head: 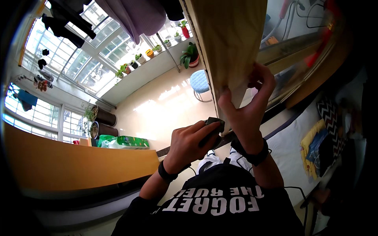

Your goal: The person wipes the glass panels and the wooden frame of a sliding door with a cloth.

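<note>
In my left hand (189, 144) is a small dark block-like object (219, 122); my fingers cover most of it, so its exact kind is unclear. That hand is just below and left of the lower part of an upright pale wooden panel (233, 38), which looks like the edge of a door or cabinet. My right hand (251, 109) reaches up to the panel. Its thumb rests toward the left side of the wood and the bent fingers lie at the right side, so the hand spans the panel's width. Dark bands circle both wrists.
Right of the panel is a glazed door or window (283, 67). A bed (286, 147) with folded clothes (314, 150) lies at right. A wooden surface (82, 162) stands at left. Beyond are a blue stool (199, 82), a potted plant (190, 56) and hanging laundry (138, 17).
</note>
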Demonstrator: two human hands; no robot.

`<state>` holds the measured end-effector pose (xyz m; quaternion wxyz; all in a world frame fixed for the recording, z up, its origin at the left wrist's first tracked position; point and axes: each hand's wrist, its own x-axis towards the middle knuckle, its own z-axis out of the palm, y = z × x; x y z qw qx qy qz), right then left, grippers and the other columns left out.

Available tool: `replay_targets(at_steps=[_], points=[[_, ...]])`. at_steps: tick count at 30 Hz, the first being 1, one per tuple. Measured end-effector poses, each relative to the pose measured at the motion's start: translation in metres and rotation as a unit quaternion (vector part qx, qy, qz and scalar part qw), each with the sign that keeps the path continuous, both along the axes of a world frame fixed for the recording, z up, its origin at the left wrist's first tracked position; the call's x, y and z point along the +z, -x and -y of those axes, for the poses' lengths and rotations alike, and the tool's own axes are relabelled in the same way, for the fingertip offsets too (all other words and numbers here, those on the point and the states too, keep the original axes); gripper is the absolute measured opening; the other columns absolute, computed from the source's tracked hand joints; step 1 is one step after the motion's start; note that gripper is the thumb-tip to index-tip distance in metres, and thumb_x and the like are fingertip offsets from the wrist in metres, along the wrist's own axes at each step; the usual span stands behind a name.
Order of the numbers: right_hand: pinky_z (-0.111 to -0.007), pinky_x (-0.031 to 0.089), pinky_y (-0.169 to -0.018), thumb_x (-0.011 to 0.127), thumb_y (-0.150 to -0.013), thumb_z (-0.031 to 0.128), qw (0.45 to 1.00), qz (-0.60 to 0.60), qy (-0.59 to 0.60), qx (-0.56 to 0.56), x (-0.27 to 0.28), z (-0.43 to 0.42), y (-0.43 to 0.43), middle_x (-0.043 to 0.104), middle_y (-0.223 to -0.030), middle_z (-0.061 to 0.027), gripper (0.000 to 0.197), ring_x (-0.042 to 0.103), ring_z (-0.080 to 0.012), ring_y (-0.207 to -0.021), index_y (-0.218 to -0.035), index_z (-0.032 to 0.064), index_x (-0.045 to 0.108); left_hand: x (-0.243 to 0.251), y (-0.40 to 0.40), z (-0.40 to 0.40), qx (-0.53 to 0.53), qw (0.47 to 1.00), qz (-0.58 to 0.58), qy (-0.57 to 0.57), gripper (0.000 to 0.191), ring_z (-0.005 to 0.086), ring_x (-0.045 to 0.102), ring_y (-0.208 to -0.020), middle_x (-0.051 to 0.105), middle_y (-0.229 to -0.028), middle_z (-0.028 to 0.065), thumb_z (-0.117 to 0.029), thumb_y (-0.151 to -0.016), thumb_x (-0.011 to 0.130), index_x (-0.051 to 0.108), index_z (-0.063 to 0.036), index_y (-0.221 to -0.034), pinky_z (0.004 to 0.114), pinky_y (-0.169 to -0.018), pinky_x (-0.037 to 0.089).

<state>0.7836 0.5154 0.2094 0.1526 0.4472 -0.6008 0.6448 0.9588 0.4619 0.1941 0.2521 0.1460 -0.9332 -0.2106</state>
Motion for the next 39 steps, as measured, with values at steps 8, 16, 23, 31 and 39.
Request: replay_targets(at_steps=[8,16,23,31,39], points=[[-0.036,0.043,-0.086,0.077,-0.071,0.019,1.000,-0.009,0.008,0.013,-0.002,0.001,0.004,0.044,-0.115,-0.0132,0.074,0.047,-0.0212,-0.100,-0.130,-0.0019,0.038,-0.007,0.002,-0.005,0.022,1.000,0.012,-0.002,0.034,0.0203,0.058,-0.053,0.059,-0.074,0.0024,-0.017,-0.082,0.074,0.068,-0.0120,-0.114,0.032,-0.047,0.048],[-0.035,0.042,-0.083,0.078,-0.070,0.021,0.999,-0.002,0.027,0.032,-0.002,0.005,0.009,0.043,-0.113,-0.0119,0.074,0.046,-0.0199,-0.097,-0.129,-0.0013,0.038,0.001,0.014,-0.004,0.053,0.998,-0.007,-0.016,0.028,0.0245,0.060,-0.054,0.061,-0.072,0.0052,-0.011,-0.075,0.077,0.071,-0.0074,-0.101,0.033,-0.050,0.049],[-0.033,0.039,-0.087,0.074,-0.070,0.018,0.999,-0.018,-0.005,0.039,-0.001,0.003,0.011,0.041,-0.118,-0.0104,0.078,0.043,-0.0181,-0.101,-0.135,0.0005,0.033,-0.005,0.023,0.001,0.029,0.999,-0.027,-0.002,0.030,0.0220,0.060,-0.055,0.059,-0.074,0.0033,-0.015,-0.080,0.075,0.070,-0.0109,-0.110,0.033,-0.049,0.047],[-0.037,0.041,-0.086,0.078,-0.069,0.021,0.999,-0.008,0.002,0.040,0.000,0.002,0.012,0.042,-0.116,-0.0128,0.076,0.045,-0.0236,-0.102,-0.132,-0.0005,0.041,-0.007,0.030,0.000,0.021,0.998,-0.055,-0.008,0.028,0.0228,0.061,-0.056,0.060,-0.075,0.0035,-0.014,-0.078,0.076,0.070,-0.0096,-0.106,0.034,-0.050,0.048],[-0.038,0.042,-0.087,0.078,-0.067,0.017,0.999,0.002,-0.003,0.045,0.001,0.001,0.012,0.044,-0.116,-0.0137,0.077,0.046,-0.0253,-0.102,-0.133,-0.0002,0.042,-0.008,0.031,-0.004,0.029,0.998,-0.054,-0.009,0.027,0.0235,0.061,-0.056,0.060,-0.075,0.0037,-0.015,-0.079,0.075,0.070,-0.0095,-0.105,0.034,-0.050,0.049]])
